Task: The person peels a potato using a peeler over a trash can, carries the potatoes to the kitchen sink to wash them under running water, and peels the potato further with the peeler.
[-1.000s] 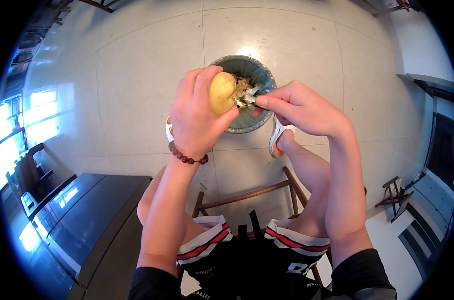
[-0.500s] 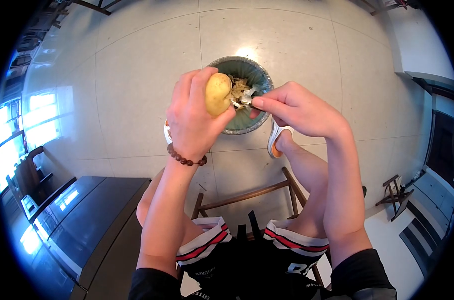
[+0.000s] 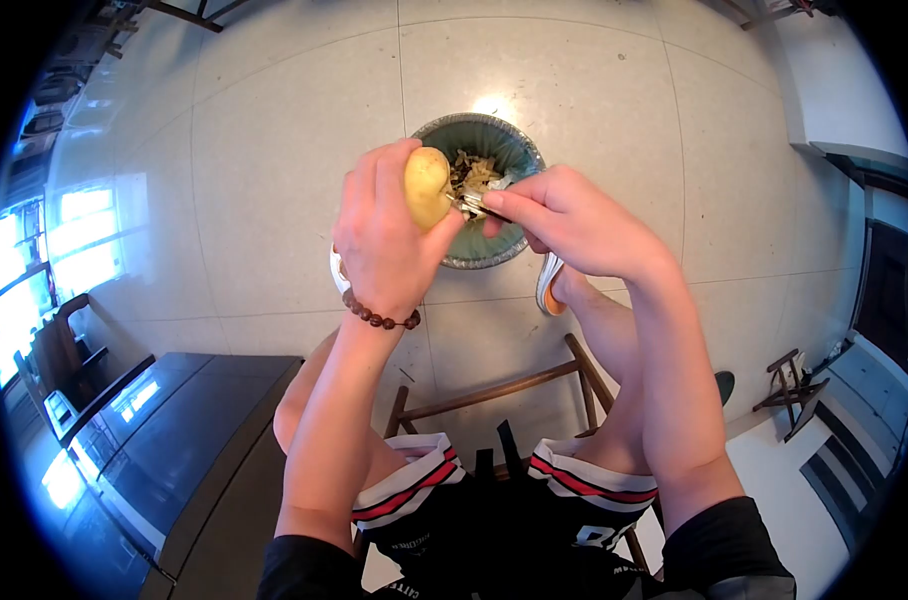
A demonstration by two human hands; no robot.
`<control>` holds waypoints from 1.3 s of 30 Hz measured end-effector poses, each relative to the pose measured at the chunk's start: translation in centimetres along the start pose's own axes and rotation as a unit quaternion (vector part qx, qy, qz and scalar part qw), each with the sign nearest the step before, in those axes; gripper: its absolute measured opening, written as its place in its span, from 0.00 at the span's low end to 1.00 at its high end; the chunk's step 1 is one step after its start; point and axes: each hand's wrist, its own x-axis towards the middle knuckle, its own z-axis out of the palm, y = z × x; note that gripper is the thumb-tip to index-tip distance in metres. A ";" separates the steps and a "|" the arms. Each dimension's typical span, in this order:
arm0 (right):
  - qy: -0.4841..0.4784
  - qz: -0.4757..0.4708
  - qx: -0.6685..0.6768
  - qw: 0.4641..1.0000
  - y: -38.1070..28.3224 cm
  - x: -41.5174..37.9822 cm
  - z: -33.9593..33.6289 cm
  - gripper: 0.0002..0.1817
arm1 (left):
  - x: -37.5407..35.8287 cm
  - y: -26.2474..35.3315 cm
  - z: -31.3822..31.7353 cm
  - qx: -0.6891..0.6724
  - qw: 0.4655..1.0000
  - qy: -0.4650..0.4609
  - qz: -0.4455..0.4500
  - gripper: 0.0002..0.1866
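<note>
1. The left hand (image 3: pixel 379 235) has its grip wrapped around a yellow potato (image 3: pixel 427 188), thumb on the near side, fingers over the far side.
2. The right hand (image 3: pixel 574 215) pinches a small tool (image 3: pixel 482 207) with a dark handle; its silvery end points at the potato's edge, though from here I can't tell if they touch.
3. Both hands are above a round lined bin (image 3: pixel 527 145), with pale and brownish scraps (image 3: pixel 479 172) inside.
4. A beaded bracelet (image 3: pixel 374 318) circles the left wrist.
5. The bin stands on the tiled floor (image 3: pixel 294 180), between the person's shoes (image 3: pixel 548 287).
6. Nearer the person is a wooden frame (image 3: pixel 489 392); dark glossy furniture (image 3: pixel 219 400) stands on the left.
</note>
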 end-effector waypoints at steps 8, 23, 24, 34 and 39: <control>-0.031 0.045 0.094 0.994 -0.8 0.1 0.3 0.25 | -0.2 0.0 0.1 -0.010 1.000 0.016 -0.020 0.36; -0.056 0.114 0.191 0.973 -0.7 0.2 0.9 0.23 | -0.4 -0.5 0.6 -0.005 0.999 0.031 -0.017 0.36; -0.049 0.102 0.177 0.978 -0.7 0.3 1.0 0.23 | -0.4 -0.6 0.6 0.003 1.000 0.029 -0.010 0.36; 0.056 -0.053 0.048 0.996 0.6 1.0 2.8 0.22 | -0.7 -0.3 1.2 -0.100 0.990 0.050 -0.081 0.34; 0.066 -0.046 0.041 0.996 0.2 0.9 3.0 0.22 | -0.7 -0.1 1.4 -0.175 0.974 0.054 -0.131 0.33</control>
